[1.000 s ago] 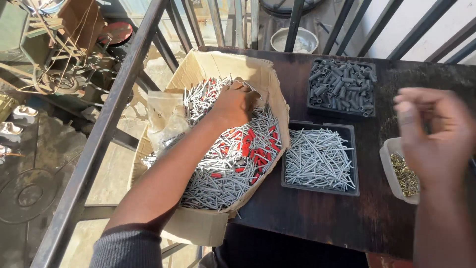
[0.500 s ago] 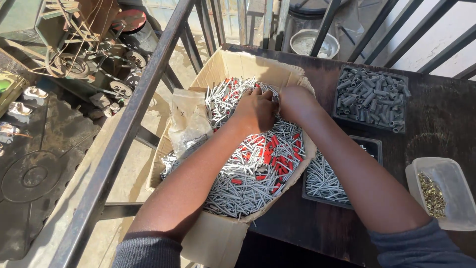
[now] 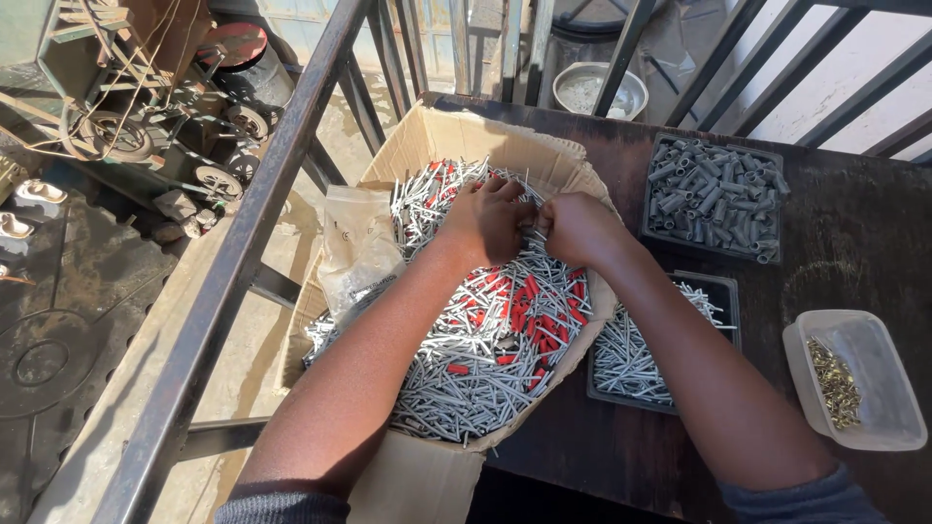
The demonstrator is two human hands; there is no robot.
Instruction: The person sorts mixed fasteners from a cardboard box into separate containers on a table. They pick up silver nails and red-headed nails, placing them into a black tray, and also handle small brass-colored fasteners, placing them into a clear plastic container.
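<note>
Nails: we see a heap of grey nails (image 3: 456,378) mixed with red plugs (image 3: 529,311), filling an open cardboard box (image 3: 466,136) that sits at the left end of a dark wooden table (image 3: 854,243), hard against a metal railing (image 3: 243,243).
Left hand: our left hand (image 3: 485,218) is sunk knuckles-up into the far part of the heap, fingers curled down among the nails; we judge it closed on a pinch of them, though the fingertips are hidden.
Right hand: our right hand (image 3: 578,228) is just beside the left, almost touching it, fingers bent and bunched on the same patch; what it grips we cannot tell.
Plastic bag: a crumpled clear bag (image 3: 359,252) lies on the heap along the box's left wall, near our left forearm.
Sorted trays: a black tray of nails (image 3: 631,359) sits just right of the box under our right forearm; a second black tray of grey plugs (image 3: 718,199) lies beyond it; a clear tub with small brass screws (image 3: 835,383) stands well apart at the right.
Beyond the table: a metal bowl (image 3: 597,92) shows behind the bars.
Doing it well: we would lift the pieces rather than rake them, since the points are sharp and the heap is tangled; we would keep the pinch small so that only one kind comes away, and keep our forearms off the sagging right wall of the box.
</note>
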